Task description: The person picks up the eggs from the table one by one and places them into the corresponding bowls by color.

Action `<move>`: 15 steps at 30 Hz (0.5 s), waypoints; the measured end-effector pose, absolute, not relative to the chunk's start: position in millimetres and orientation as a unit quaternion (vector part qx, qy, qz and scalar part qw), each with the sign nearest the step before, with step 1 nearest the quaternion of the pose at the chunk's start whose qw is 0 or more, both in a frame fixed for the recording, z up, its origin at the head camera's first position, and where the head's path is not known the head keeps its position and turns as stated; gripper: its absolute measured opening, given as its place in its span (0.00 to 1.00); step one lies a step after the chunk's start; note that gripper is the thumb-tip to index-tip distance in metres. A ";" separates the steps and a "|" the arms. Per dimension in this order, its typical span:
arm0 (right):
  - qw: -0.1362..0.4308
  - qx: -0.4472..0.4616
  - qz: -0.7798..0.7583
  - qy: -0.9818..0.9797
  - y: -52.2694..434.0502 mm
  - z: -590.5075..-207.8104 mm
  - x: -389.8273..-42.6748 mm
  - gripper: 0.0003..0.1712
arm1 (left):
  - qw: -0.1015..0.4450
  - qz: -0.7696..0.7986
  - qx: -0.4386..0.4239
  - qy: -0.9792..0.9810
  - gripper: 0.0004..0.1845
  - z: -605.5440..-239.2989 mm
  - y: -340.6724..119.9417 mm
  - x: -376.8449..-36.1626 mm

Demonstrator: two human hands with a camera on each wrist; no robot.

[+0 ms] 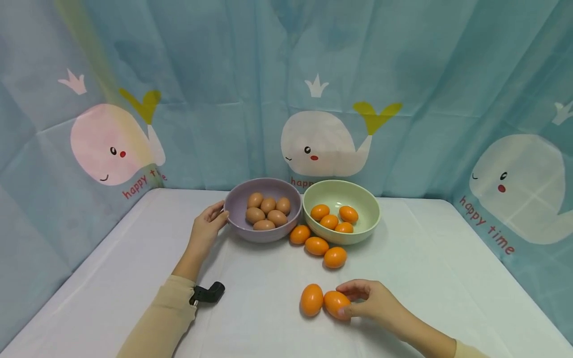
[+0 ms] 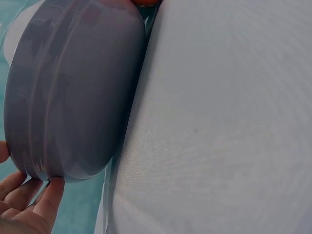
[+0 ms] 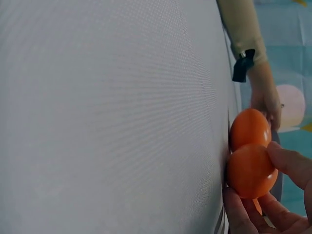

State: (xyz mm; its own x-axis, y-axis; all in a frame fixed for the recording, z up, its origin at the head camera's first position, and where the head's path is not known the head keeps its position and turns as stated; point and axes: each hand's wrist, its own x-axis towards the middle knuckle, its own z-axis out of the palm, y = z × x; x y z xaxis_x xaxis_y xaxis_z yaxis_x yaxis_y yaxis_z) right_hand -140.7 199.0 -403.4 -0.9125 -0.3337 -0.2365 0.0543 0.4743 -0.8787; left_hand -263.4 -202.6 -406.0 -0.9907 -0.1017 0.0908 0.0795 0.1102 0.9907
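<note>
My left hand (image 1: pixel 209 224) holds the left rim of the purple bowl (image 1: pixel 237 226), which contains several brown eggs (image 1: pixel 277 218). In the left wrist view, its fingers (image 2: pixel 50 202) touch the outer wall of the bowl. Lower on the table, my right hand (image 1: pixel 373 301) grips an orange egg (image 1: pixel 336 304) between thumb and fingers. A second orange egg (image 1: pixel 312 300) stands against its left side. In the right wrist view, the thumb (image 3: pixel 290 161) lies on the gripped egg, with the other fingers at its lower side.
A pale green bowl (image 1: pixel 369 219) touches the purple one and contains several orange eggs (image 1: pixel 348 214). In front of the bowls lie three loose orange eggs (image 1: pixel 317 246). The white table (image 1: pixel 250 318) meets a blue whale-print curtain (image 1: pixel 215 124) at the back and sides.
</note>
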 end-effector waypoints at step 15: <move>0.167 -0.064 -0.498 0.848 202.1 -390.2 -146.0 0.27 | 0.064 -0.665 0.010 -0.744 0.30 -404.6 -202.5 -261.6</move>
State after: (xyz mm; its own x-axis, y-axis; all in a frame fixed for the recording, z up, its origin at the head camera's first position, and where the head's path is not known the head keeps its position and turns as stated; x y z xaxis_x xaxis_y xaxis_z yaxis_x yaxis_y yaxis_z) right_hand -146.0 202.1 -390.2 -0.9359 -0.2755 -0.2195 0.0573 0.4956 -0.8666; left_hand -261.6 -202.5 -404.6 -0.9915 -0.0998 0.0832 0.0715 0.1159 0.9907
